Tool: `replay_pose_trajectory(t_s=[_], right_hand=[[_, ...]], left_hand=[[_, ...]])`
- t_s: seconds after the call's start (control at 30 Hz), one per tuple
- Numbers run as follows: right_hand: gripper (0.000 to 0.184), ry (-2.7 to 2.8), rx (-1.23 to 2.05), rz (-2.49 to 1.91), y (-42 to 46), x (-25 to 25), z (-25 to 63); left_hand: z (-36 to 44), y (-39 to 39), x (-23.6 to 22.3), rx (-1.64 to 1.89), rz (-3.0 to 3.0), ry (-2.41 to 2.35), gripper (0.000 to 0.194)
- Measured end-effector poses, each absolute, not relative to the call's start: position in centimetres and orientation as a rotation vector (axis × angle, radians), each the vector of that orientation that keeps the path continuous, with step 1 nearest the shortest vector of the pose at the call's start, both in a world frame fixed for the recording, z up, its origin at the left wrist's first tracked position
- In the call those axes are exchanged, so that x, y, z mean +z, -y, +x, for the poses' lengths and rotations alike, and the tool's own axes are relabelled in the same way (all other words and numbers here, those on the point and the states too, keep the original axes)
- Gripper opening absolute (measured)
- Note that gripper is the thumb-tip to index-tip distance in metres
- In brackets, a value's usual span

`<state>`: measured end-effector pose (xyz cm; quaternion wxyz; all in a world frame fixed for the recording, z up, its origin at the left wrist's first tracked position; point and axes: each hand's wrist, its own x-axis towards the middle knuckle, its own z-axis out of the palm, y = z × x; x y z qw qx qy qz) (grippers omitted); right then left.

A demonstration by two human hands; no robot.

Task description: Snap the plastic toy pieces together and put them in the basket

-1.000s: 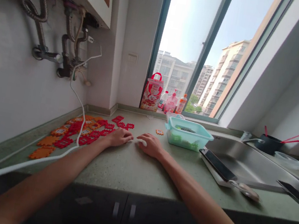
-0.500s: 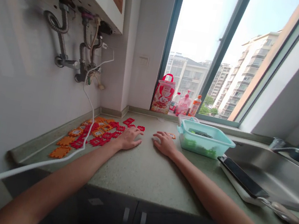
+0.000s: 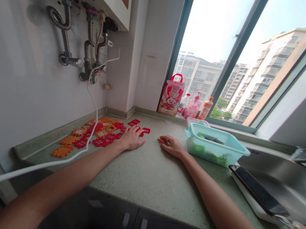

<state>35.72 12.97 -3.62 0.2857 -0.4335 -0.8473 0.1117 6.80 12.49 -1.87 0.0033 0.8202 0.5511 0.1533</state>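
Observation:
My left hand [image 3: 132, 140] lies flat on the green counter [image 3: 148, 176], fingers spread, its fingertips by a red puzzle tile [image 3: 145, 131]. Beside it to the left spreads a heap of red and orange tiles [image 3: 95, 136]. My right hand [image 3: 173, 146] rests further right, its fingers curled onto a single orange tile [image 3: 161, 140] that peeks out at the fingertips. A teal plastic tub [image 3: 215, 148] with green pieces inside stands just right of that hand.
A white cable [image 3: 54, 160] hangs from the wall pipes [image 3: 72, 50] across the tiles to the lower left. A red bag [image 3: 171, 98] and bottles [image 3: 198, 108] stand on the sill. A phone [image 3: 257, 190] lies on a white board by the steel sink [image 3: 290, 184].
Both hands slid further from me along the counter. My right hand reached the lone orange tile and closed its fingers on it; my left hand opened flat near the red tiles.

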Motion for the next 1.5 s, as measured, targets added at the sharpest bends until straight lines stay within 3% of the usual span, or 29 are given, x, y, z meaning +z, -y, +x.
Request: replay_pose_trajectory(t_s=[0.27, 0.4, 0.5, 0.77, 0.9, 1.07, 1.23, 1.33, 1.5], right_hand=[[0.029, 2.285, 0.088, -1.298, -12.7, -3.6, 35.4], [0.028, 2.292, 0.001, -1.355, -12.2, -3.3, 35.2], [0.026, 2.173, -0.121, -1.540, -11.9, -3.2, 34.8], [0.038, 2.012, -0.230, -1.814, -13.1, -3.3, 36.1], [0.029, 1.945, -0.142, -1.848, -13.5, -3.4, 37.4], [0.030, 1.735, 0.239, -1.652, -14.7, -1.6, 33.6], [0.054, 1.799, 0.483, -1.226, -18.7, 3.0, 24.1], [0.059, 1.828, 0.464, -1.207, -19.9, 3.6, 22.6], [0.052, 1.973, 0.343, -1.366, -18.1, -0.8, 28.4]], left_hand=[[3.5, -13.7, -0.4, 0.601, 2.523, -1.965, 0.059], [0.9, -13.6, 1.5, 0.529, 2.393, -2.076, 0.042], [0.3, -13.4, 2.5, 0.441, 2.381, -2.164, 0.040], [4.5, -12.4, 0.6, 0.470, 2.685, -1.979, 0.037], [6.9, -11.8, -0.4, 0.645, 2.865, -1.736, 0.043], [7.9, -11.8, -1.1, 0.675, 2.898, -1.599, 0.051], [7.3, -11.9, -1.4, 0.641, 2.824, -1.630, 0.050], [6.9, -11.8, -1.5, 0.642, 2.827, -1.648, 0.051], [7.1, -11.9, -1.9, 0.659, 2.730, -1.773, 0.059]])
